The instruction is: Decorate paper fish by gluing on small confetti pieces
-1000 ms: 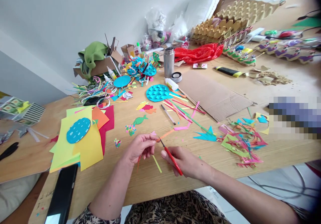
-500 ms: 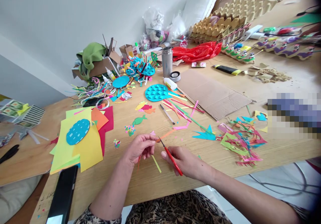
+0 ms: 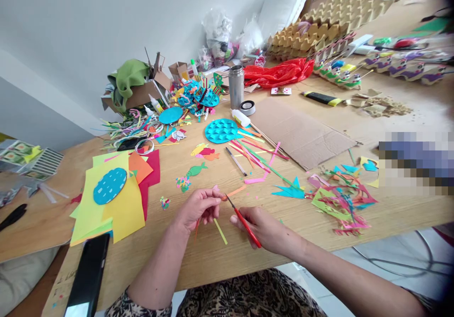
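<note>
Red-handled scissors (image 3: pixel 248 227) are in my right hand (image 3: pixel 264 229), their blades pointing up and left toward the fingertips of my left hand. My left hand (image 3: pixel 202 208) pinches a small orange paper piece (image 3: pixel 223 197) right at the scissor tips. Whether the blades touch the paper is too small to tell. A yellow-green paper strip (image 3: pixel 220 232) and a thin orange strip (image 3: pixel 196 228) show below my left fingers. Near that hand lie a green paper fish (image 3: pixel 197 169), a heap of paper confetti (image 3: pixel 183 183) and a smaller one (image 3: pixel 165 203).
Coloured paper sheets (image 3: pixel 131 213) and a black phone (image 3: pixel 88 274) lie at left. Paper scraps (image 3: pixel 344 201) are heaped on the right, beside a cardboard sheet (image 3: pixel 301 132). Behind stand a metal flask (image 3: pixel 236 87) and egg trays (image 3: pixel 312 33). A pen (image 3: pixel 236 161) rests in the middle.
The scissors and my right hand have shifted very slightly right. My left hand stays nearly in place, still pinching the orange paper.
</note>
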Tool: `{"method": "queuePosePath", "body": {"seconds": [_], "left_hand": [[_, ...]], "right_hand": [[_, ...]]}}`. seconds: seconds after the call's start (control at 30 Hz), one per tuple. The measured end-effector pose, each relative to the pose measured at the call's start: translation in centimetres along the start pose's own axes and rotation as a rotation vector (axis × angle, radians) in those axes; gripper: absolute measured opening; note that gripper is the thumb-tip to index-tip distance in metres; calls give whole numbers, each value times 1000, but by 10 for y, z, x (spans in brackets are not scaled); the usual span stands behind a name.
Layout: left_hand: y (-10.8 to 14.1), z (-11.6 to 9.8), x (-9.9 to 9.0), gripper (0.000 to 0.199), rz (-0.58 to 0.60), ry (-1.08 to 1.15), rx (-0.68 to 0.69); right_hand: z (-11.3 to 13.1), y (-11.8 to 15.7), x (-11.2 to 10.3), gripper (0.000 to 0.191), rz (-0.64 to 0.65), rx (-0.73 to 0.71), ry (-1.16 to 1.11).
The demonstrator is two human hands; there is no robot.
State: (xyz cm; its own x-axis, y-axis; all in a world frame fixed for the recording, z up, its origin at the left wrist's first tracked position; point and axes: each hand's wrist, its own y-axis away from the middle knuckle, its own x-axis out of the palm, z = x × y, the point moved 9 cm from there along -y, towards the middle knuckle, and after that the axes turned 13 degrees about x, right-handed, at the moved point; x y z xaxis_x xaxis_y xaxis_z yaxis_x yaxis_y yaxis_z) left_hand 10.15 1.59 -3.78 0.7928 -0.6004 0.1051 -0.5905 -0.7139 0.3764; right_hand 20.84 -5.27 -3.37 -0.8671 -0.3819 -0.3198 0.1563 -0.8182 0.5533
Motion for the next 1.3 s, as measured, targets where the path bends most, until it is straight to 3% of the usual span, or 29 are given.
{"method": "queuePosePath", "body": {"seconds": [0.33, 0.47, 0.6, 0.67, 0.87, 1.1, 1.3], "left_hand": [[-2, -8, 8, 48, 29, 23, 40], [0, -15, 0, 47, -99, 148, 79], [3, -24, -10, 30, -306, 371, 134], [2, -28, -10, 22, -382, 480, 170], [-5, -31, 5, 16, -514, 619, 269], [-4, -34, 21, 23, -582, 628, 349], [-4, -35, 20, 29, -561, 656, 390]], "right_hand": [[-8, -3, -3, 60, 42, 23, -148], [-13, -2, -4, 60, 83, 93, -294], [-9, 4, -6, 64, 126, 141, -421], [-3, 5, -10, 65, 100, 112, -486], [23, 9, -27, 48, -161, -51, -557], [42, 5, -7, 42, -121, -43, -571], [38, 8, -12, 38, -142, -16, -607]]}}
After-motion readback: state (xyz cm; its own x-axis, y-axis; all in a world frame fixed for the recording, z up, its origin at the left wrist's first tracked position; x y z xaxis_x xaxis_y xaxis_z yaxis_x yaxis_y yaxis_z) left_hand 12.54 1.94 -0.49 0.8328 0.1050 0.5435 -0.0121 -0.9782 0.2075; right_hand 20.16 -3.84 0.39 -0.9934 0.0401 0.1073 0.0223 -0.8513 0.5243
